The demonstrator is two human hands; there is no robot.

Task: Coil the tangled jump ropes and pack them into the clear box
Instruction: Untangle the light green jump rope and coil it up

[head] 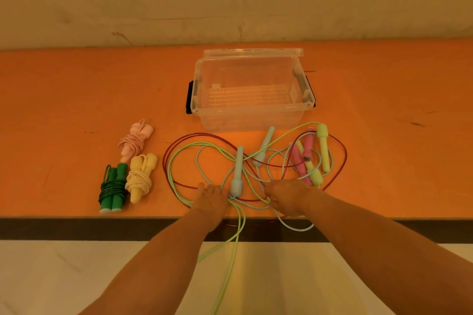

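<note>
Three tangled jump ropes lie in front of the clear box [252, 112]. These are a light blue rope with handles [238, 171], a light green rope [176, 161] with yellow handles [323, 147], and a dark red rope [179, 139] with pink handles [305, 151]. My left hand [211, 199] lies on the tangle beside the near blue handle, and green cords bunch at its thumb side. My right hand [288, 195] is curled over cords just right of it, where a blue loop comes out. A green strand hangs off the table's front edge.
The box is open, its lid [253, 52] tipped up behind it. Three coiled ropes sit at left: pink [135, 140], pale yellow [140, 178] and green [114, 188]. The orange table [76, 100] ends at a dark front edge, with a wall behind.
</note>
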